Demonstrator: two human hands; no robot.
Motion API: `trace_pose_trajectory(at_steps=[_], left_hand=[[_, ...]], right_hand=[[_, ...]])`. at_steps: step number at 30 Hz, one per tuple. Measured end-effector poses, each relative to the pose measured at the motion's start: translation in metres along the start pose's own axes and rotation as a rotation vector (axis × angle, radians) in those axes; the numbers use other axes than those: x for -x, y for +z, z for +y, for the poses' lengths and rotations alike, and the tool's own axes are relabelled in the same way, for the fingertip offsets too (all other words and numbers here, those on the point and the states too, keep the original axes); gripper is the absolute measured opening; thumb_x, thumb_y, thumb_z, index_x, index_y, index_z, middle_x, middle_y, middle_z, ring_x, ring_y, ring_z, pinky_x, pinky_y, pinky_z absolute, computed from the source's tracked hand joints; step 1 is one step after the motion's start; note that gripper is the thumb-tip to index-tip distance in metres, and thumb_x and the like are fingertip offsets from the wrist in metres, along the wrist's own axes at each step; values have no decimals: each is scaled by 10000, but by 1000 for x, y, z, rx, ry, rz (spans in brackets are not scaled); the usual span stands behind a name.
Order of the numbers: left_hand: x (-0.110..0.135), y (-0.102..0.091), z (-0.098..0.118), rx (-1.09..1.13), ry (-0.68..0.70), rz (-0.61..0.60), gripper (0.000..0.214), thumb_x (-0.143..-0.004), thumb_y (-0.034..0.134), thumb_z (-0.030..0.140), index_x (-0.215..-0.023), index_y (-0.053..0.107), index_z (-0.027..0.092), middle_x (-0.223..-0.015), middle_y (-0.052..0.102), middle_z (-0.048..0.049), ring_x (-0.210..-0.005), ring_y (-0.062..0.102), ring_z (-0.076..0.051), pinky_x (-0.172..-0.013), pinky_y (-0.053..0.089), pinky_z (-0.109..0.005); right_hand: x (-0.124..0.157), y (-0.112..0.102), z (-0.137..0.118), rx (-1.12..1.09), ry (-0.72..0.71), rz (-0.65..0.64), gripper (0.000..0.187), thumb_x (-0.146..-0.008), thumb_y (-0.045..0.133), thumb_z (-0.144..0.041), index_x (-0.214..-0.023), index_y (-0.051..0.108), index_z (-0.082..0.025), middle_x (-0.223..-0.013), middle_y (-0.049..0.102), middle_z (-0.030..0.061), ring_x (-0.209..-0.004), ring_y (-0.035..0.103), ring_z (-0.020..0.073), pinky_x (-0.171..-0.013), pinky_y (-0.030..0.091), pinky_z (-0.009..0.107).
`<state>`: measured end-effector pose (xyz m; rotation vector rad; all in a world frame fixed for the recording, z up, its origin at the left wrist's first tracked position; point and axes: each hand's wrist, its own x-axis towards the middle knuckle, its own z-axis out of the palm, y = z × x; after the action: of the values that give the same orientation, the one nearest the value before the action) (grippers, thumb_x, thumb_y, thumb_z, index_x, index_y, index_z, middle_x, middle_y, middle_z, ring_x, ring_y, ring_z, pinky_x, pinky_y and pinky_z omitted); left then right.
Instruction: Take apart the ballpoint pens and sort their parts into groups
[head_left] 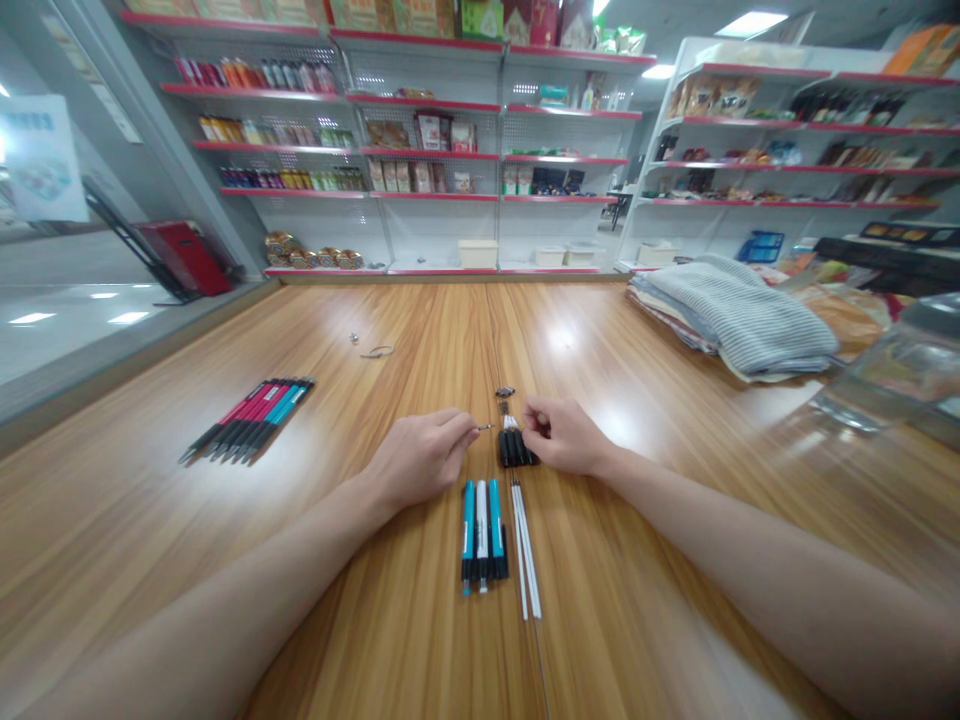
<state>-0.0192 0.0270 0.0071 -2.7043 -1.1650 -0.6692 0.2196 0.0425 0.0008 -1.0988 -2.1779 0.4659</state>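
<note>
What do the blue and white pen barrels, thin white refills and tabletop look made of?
Pen barrels: likely plastic; smooth, opaque, evenly coloured.
White refills: probably plastic too; slim, straight, uniform tubes.
Tabletop: wood or wood-look laminate, can't tell which; brown streaked grain, glossy finish reflecting bright light.

Wood-grain tabletop (360, 620), pens (251, 418) in a row at left, blue and white barrels (481, 520) near centre, white refills (530, 560) beside them, short black pieces (514, 450) beyond, folded cloth (739, 310) at right.

Slim part (486, 427) held sideways, black grips (514, 449) aligned
</note>
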Motion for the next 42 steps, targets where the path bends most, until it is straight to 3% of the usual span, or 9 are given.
trace_pose_trajectory(at_steps=[12,17,25,38,42], left_hand=[[0,0,1,0,18,-5,243,-957,381,292,-819,547,181,-771,604,-28,-686,569,-129,-611,403,-236],[1,3,1,4,71,-11,250,-962,381,315,-891,585,188,-781,612,-27,-677,567,-121,-595,395,-227],[2,1,3,25,146,-19,249,-964,387,296,-977,613,192,-803,634,-27,-696,584,-118,-592,402,-216],[1,6,3,62,85,15,239,-960,393,299,-886,591,189,-773,650,-26,-668,591,-116,-596,417,-220],[2,6,-1,74,48,18,222,-960,391,280,-901,586,192,-801,660,-25,-694,604,-121,-623,429,-223]], right_hand=[[2,-1,-3,-76,-26,33,101,-736,529,-142,-745,442,-194,-570,426,-65,-491,389,75,-498,292,205],[5,-2,-14,-64,-150,29,211,-799,558,-208,-1009,543,-192,-618,478,-48,-539,437,98,-573,368,225],[5,4,-18,-10,-308,44,145,-875,552,-281,-939,645,-190,-684,540,7,-665,518,136,-657,414,258],[5,4,-18,-94,-238,153,162,-875,570,-297,-866,680,-179,-664,579,18,-584,489,119,-578,394,253],[3,2,-12,-133,-117,217,185,-867,572,-309,-844,687,-165,-679,619,25,-569,508,117,-559,395,249]])
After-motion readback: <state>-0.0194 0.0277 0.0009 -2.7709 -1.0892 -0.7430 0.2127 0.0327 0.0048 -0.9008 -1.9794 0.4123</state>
